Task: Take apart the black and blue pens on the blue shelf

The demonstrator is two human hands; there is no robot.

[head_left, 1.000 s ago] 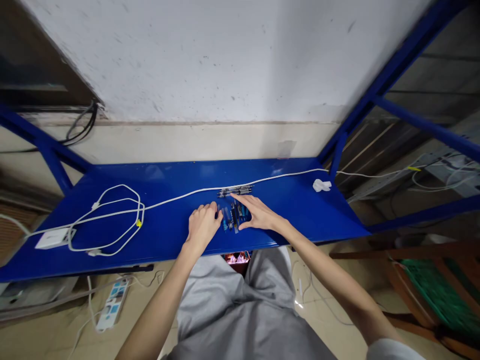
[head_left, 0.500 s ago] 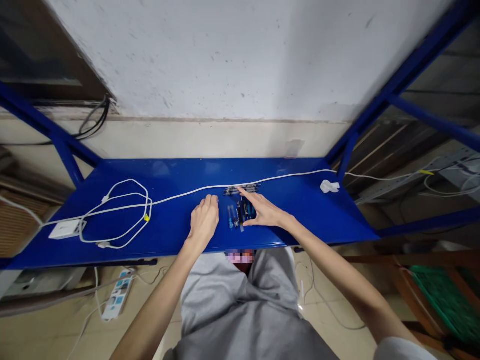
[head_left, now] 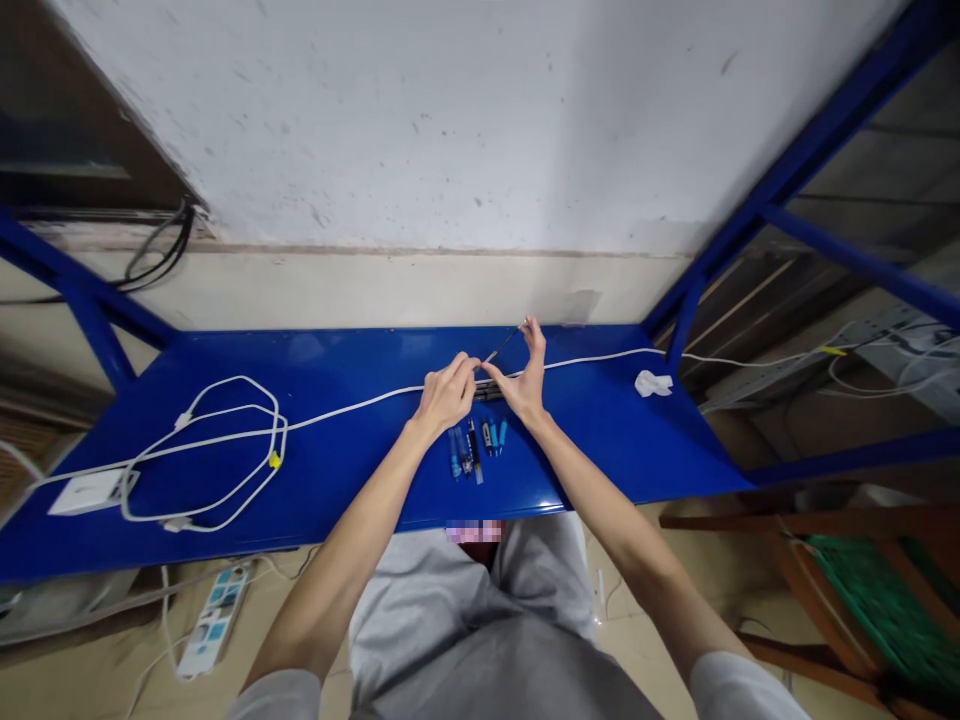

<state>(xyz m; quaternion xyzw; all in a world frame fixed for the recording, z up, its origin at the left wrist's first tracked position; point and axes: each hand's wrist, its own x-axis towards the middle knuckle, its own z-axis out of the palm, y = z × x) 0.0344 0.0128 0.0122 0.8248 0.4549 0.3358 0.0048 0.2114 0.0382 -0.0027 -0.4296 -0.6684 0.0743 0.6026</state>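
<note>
Two bare hands met over the middle of the blue desk (head_left: 337, 350), between its front and back edges but nearer the back one, with a slim dark rod (head_left: 508, 344) slanting between them. The rod was up off the desktop, its upper end leaning toward the back edge and the right. The left hand (head_left: 448, 392) had its fingers bunched together, clamped on the lower end as far as I could see. The right hand (head_left: 525, 378) was spread wide, thumb well apart from the fingers: the thumb sat near the left fingertips, the fingers reached the rod's upper end, and whether they gripped it I couldn't tell.

Just beneath the hands lay a bundle of dark pens (head_left: 489, 391), partly covered. Nearer the front edge ran a short row pointing roughly front to back: clear bluish tubes (head_left: 455, 462) on the left, a dark pen (head_left: 472, 435) beside them, and small blue pieces (head_left: 502, 433) at the right end.

A white cable (head_left: 352, 407) crossed the desk from the left, passed behind the hands and ran off over the right edge. Its loops (head_left: 280, 400) lay toward the left edge, near a white box (head_left: 81, 493) by the front left corner. A crumpled white tissue (head_left: 653, 384) sat close to the right edge.
</note>
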